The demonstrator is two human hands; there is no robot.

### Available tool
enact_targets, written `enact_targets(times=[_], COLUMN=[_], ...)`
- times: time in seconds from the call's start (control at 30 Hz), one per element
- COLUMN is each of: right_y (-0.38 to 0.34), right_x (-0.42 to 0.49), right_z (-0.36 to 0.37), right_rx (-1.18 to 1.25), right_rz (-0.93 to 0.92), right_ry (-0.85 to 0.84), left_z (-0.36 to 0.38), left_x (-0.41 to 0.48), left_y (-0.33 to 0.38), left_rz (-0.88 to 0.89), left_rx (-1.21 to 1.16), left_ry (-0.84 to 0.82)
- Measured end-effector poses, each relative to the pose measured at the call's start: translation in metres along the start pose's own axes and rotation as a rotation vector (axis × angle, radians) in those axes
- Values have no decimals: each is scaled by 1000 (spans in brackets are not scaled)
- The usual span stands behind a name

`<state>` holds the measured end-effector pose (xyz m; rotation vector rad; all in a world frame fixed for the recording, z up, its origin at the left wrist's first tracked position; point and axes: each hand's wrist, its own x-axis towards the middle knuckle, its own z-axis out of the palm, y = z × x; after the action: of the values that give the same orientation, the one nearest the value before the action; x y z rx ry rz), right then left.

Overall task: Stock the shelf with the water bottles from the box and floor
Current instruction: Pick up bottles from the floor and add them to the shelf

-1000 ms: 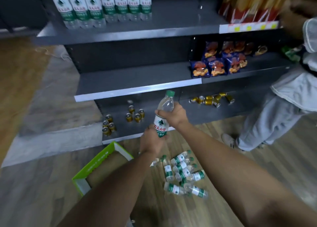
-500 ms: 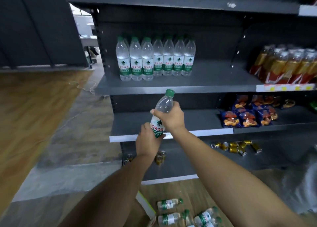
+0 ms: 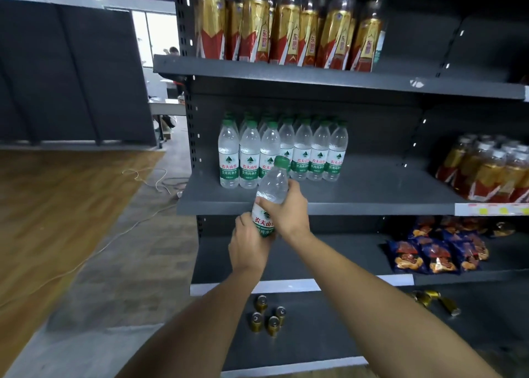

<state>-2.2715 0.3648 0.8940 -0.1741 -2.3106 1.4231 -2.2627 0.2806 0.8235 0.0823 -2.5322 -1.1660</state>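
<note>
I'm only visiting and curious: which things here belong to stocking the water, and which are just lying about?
Part of the job: water bottle, gripped by left hand and right hand; stocked water row; middle shelf.

Just lying about: gold-and-red drinks above; snack bags below; gold cans at the bottom; cable on the floor.

Open shelf [image 3: 386,186] runs between the shelved water bottles [image 3: 286,154] and the gold bottles [image 3: 492,171]; the upper shelf [image 3: 315,76] hangs over my way in.
</note>
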Motion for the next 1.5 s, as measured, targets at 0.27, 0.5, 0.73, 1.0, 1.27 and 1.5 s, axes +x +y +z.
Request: enact_targets(times=[0.27,0.5,0.73,1.0,1.27,1.5], right_y=[-14,-1,31,48,55,61], right_x=[104,160,192,208,212,218], right_z=[-23,-37,-31,-19,-29,-31], right_rx=[-35,-121,-149,-172,-172,-137], right_rz=[-101,-146,-92,-92,-73,-80], right_ry=[-10,-50,-89,-90,-164,-205], left_z=[25,59,90,114,128,136], left_x=[78,122,142,153,154,153], left_y=[39,38,38,30,40,42], left_rz=[45,30,19,14,23,22], left_rx=[-158,-53,-15,7,19,-11], left_ry=[-28,-39,-48,-77,-102,-83])
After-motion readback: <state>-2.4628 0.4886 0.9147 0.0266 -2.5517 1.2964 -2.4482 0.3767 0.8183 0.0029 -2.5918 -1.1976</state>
